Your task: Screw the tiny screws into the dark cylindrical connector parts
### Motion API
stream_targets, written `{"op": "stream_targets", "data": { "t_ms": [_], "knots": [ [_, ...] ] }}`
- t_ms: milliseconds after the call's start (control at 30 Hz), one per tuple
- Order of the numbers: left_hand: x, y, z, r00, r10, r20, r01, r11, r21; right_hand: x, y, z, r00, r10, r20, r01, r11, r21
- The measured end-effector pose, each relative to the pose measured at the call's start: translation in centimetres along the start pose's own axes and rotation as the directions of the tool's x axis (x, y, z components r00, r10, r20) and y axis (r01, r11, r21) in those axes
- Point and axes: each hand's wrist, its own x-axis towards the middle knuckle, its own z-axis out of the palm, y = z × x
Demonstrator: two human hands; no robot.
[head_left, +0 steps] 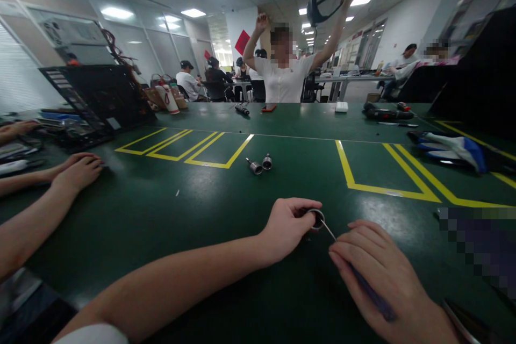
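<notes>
My left hand [288,228] is closed round a round metal cup-shaped part [320,219], its open mouth facing me and to the right. Thumb and forefinger grip its rim. My right hand [374,274] is closed on a thin hand tool with a dark purple handle [373,295] and a slim metal shaft [328,230]. The tool's tip reaches the mouth of the part; whether it touches the inside I cannot tell. Farther out on the table lie two metal cups with short stems [255,166], side by side.
Yellow tape outlines [207,164] mark the green table [193,226]. Blue-and-white gloves [453,149] and a dark power tool [387,113] lie right. Another person's hands [78,172] rest at left. Across the table a person [282,75] raises a dark frame [330,0].
</notes>
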Motion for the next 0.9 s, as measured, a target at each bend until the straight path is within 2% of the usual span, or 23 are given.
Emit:
{"op": "stream_targets", "data": {
  "t_ms": [300,633,900],
  "knots": [
    [-0.16,0.09,0.00,1.000,-0.012,-0.002,0.012,1.000,0.027,-0.24,0.08,0.00,1.000,0.011,0.004,-0.011,1.000,-0.003],
    [0.21,-0.72,-0.48,0.999,0.043,0.012,-0.044,0.993,0.109,-0.07,-0.33,-0.12,1.000,0.007,-0.006,-0.007,1.000,0.018],
    [-0.04,-0.29,-0.19,0.999,0.054,-0.002,-0.053,0.993,0.110,-0.11,-0.09,0.08,0.999,0.029,0.015,-0.029,1.000,0.008]
  ]
}}
